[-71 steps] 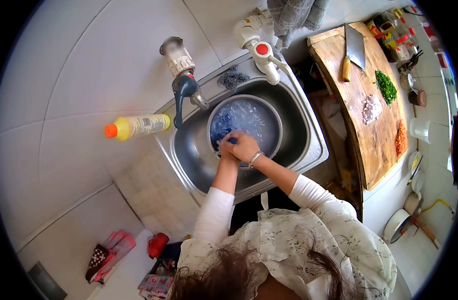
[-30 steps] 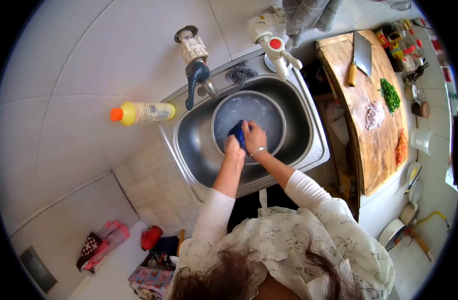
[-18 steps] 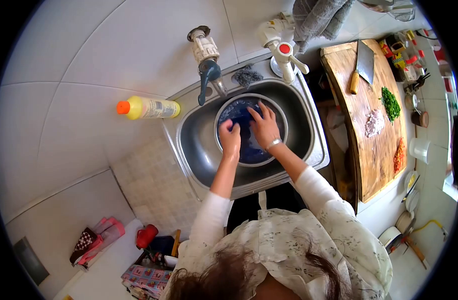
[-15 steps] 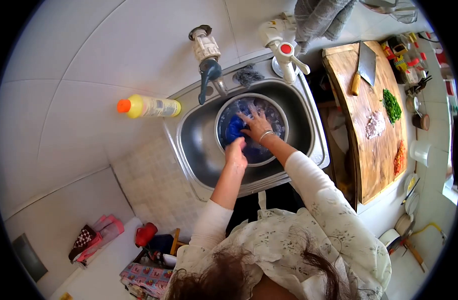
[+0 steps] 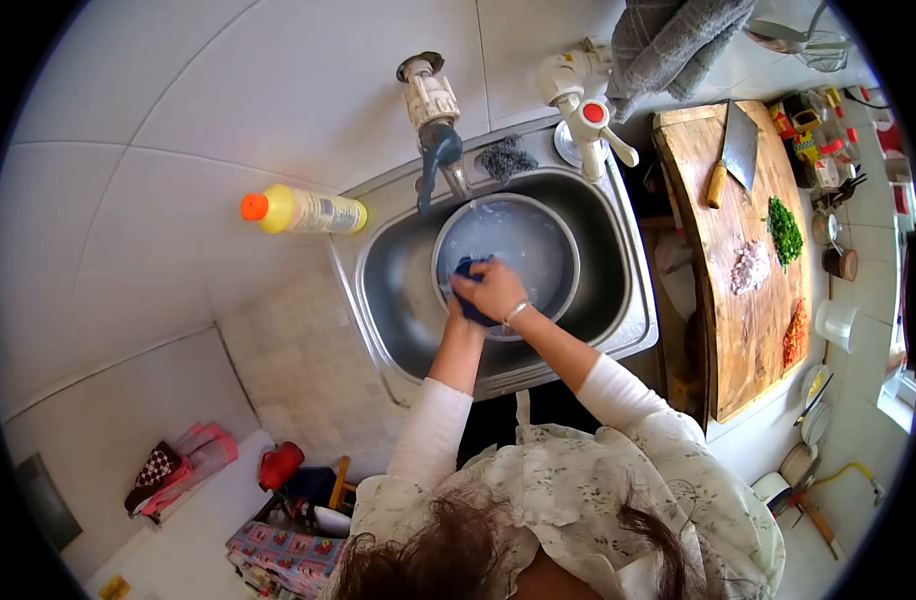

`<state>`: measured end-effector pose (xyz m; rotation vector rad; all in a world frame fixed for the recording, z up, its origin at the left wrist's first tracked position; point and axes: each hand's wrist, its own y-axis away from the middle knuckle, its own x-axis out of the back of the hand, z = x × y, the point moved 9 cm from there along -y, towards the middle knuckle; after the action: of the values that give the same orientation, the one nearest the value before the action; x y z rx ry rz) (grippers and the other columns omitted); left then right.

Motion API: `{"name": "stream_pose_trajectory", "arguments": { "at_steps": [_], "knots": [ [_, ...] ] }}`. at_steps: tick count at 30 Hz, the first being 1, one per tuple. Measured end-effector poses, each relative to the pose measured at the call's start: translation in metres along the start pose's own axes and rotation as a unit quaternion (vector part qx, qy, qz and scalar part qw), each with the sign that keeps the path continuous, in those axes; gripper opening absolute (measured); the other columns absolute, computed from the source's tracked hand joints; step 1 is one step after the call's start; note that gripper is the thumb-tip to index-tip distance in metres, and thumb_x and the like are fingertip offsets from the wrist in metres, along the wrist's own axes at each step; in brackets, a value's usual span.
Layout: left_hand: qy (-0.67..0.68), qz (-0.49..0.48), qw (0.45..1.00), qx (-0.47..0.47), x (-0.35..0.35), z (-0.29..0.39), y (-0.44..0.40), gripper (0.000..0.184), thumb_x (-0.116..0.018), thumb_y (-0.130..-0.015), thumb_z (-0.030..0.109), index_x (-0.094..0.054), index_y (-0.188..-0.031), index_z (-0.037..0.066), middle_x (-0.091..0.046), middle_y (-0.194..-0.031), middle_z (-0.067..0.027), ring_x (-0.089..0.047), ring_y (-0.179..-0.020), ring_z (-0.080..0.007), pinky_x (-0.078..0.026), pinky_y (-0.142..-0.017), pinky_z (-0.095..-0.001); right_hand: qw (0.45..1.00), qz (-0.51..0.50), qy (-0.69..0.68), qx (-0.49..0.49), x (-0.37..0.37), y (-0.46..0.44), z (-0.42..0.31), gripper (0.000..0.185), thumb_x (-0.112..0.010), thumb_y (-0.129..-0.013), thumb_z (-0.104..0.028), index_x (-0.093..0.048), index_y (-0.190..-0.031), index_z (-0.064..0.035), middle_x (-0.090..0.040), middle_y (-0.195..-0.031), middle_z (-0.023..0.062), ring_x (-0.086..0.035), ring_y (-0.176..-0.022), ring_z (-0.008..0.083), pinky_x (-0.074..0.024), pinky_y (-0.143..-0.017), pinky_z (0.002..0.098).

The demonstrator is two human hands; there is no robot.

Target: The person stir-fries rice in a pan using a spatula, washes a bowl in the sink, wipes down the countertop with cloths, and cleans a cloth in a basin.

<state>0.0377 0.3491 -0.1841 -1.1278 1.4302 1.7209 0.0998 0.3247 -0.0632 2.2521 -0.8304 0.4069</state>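
Both my hands are pressed together over the round metal basin [image 5: 576,240], squeezing a bunched dark blue cloth [image 5: 470,267]. My right hand [image 5: 500,291], with a bracelet at its wrist, is closed over the cloth from the right. From the left, my left hand [image 5: 463,309] grips it too, its fingers partly hidden by the cloth and the other hand. Greyish, cloudy water [image 5: 523,240] lies in the basin, which stands inside the steel sink [image 5: 393,270].
A tap with a dark lever [image 5: 438,155] and a white tap with a red cap [image 5: 593,120] rise behind the sink. A wire scourer [image 5: 506,158] and a yellow bottle [image 5: 313,212] sit nearby. The cutting board [image 5: 723,330] bears a cleaver [image 5: 740,145] and chopped food.
The blue cloth, spread in the water before, is now bunched up between both hands. My right hand has come down and closed on it. More of the water shows.
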Motion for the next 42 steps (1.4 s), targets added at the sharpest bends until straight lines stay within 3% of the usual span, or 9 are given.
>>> {"name": "stream_pose_trajectory", "arguments": {
  "at_steps": [3,8,11,17,20,22,27,38,42],
  "knots": [
    [-0.122,0.266,0.956,-0.007,-0.015,-0.006,0.012,0.050,-0.033,-0.090,0.047,-0.051,-0.113,0.006,-0.056,-0.110,-0.0146,-0.055,-0.101,-0.0307,-0.043,-0.090,-0.0442,0.992,0.075,-0.013,-0.105,0.016,-0.022,0.031,0.046,-0.061,-0.072,-0.051,-0.069,-0.093,-0.0111,-0.056,-0.108,0.0223,-0.056,-0.096,0.0387,-0.0445,-0.086,0.0409],
    [0.070,-0.131,0.986,0.074,-0.054,-0.026,0.010,0.029,-0.038,-0.094,0.024,-0.052,-0.109,0.004,-0.058,-0.108,-0.0150,-0.058,-0.098,-0.0292,-0.048,-0.085,-0.0414,0.992,0.094,-0.038,-0.070,-0.004,0.013,0.024,0.036,-0.055,-0.081,-0.046,-0.070,-0.088,-0.0137,-0.063,-0.091,0.0181,-0.061,-0.078,0.0396,-0.0483,-0.074,0.0446],
    [-0.127,0.282,0.949,0.054,0.004,-0.017,0.021,0.025,-0.038,-0.092,0.012,-0.051,-0.110,0.001,-0.058,-0.108,-0.0137,-0.059,-0.097,-0.0291,-0.049,-0.084,-0.0401,0.985,0.160,0.044,-0.035,0.012,-0.010,0.046,0.036,-0.057,-0.080,-0.047,-0.069,-0.087,-0.0134,-0.062,-0.093,0.0165,-0.061,-0.073,0.0389,-0.0485,-0.072,0.0459],
    [-0.242,0.373,0.892,-0.077,-0.011,0.033,0.031,0.039,-0.064,-0.082,0.025,-0.054,-0.112,0.003,-0.059,-0.109,-0.0104,-0.059,-0.098,-0.0269,-0.047,-0.087,-0.0462,0.958,0.232,0.156,0.059,0.044,-0.019,0.055,0.050,-0.059,-0.079,-0.046,-0.052,-0.121,-0.0190,-0.041,-0.130,0.0137,-0.037,-0.119,0.0399,-0.0426,-0.090,0.0422],
    [-0.215,0.460,0.860,-0.041,-0.002,0.008,0.037,0.055,-0.071,-0.073,0.040,-0.055,-0.113,0.007,-0.059,-0.111,-0.0090,-0.058,-0.097,-0.0268,-0.046,-0.088,-0.0474,0.931,0.012,0.353,0.098,0.024,-0.018,0.049,0.063,-0.066,-0.074,-0.040,-0.040,-0.130,-0.0292,-0.042,-0.129,0.0173,-0.041,-0.117,0.0412,-0.0426,-0.092,0.0446],
    [-0.238,0.479,0.845,-0.001,-0.015,-0.007,0.043,0.058,-0.067,-0.074,0.050,-0.055,-0.113,0.009,-0.057,-0.114,-0.0099,-0.055,-0.103,-0.0278,-0.043,-0.092,-0.0478,0.976,-0.009,0.201,-0.082,0.019,-0.034,0.079,0.065,-0.068,-0.072,-0.038,-0.040,-0.130,-0.0292,-0.049,-0.123,0.0183,-0.047,-0.112,0.0405,-0.0442,-0.089,0.0449],
    [-0.068,0.419,0.901,0.086,-0.025,-0.021,0.030,0.057,-0.057,-0.077,0.058,-0.057,-0.104,0.008,-0.059,-0.106,-0.0112,-0.054,-0.104,-0.0308,-0.042,-0.091,-0.0472,0.961,-0.057,-0.254,-0.087,-0.033,-0.033,0.090,0.052,-0.068,-0.068,-0.042,-0.060,-0.110,-0.0122,-0.058,-0.108,0.0253,-0.054,-0.106,0.0377,-0.0447,-0.087,0.0385],
    [-0.037,0.061,0.995,0.066,-0.006,-0.018,0.002,0.042,-0.036,-0.094,0.037,-0.049,-0.113,0.001,-0.052,-0.118,-0.0165,-0.054,-0.104,-0.0271,-0.046,-0.089,-0.0394,0.993,0.094,-0.022,-0.060,0.014,0.005,0.018,0.043,-0.060,-0.075,-0.045,-0.067,-0.096,-0.0084,-0.063,-0.091,0.0227,-0.060,-0.087,0.0394,-0.0475,-0.080,0.0417],
    [-0.122,0.207,0.968,0.072,-0.026,-0.017,0.020,0.038,-0.029,-0.094,0.026,-0.046,-0.117,0.000,-0.051,-0.118,-0.0168,-0.054,-0.106,-0.0287,-0.045,-0.091,-0.0403,0.989,0.140,-0.025,-0.028,0.010,0.003,0.021,0.034,-0.057,-0.079,-0.043,-0.069,-0.086,-0.0119,-0.063,-0.094,0.0182,-0.061,-0.077,0.0397,-0.0495,-0.072,0.0429]
  ]
}}
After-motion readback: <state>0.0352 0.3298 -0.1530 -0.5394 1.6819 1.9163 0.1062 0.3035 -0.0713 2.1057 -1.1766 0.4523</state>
